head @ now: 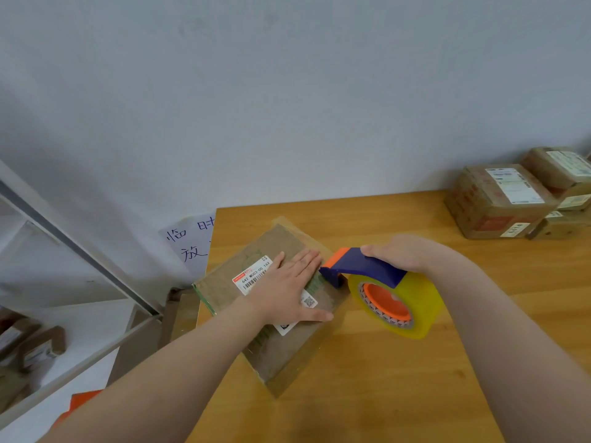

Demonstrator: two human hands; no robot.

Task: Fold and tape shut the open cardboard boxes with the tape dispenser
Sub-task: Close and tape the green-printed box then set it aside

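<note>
left hand [287,290] presses flat on the cardboard box [271,302] near the table's [415,378] left edge; right hand [406,254] grips the tape dispenser [377,282] touching the box's right side.

centre frame, the tape dispenser [367,265] is showing a dark blue body, orange tip and core, yellow roll. the brown cardboard box [281,350] is carrying green print and a white label [252,273] with red strip. the tabletop [383,394] is showing orange-brown wood grain.
</note>
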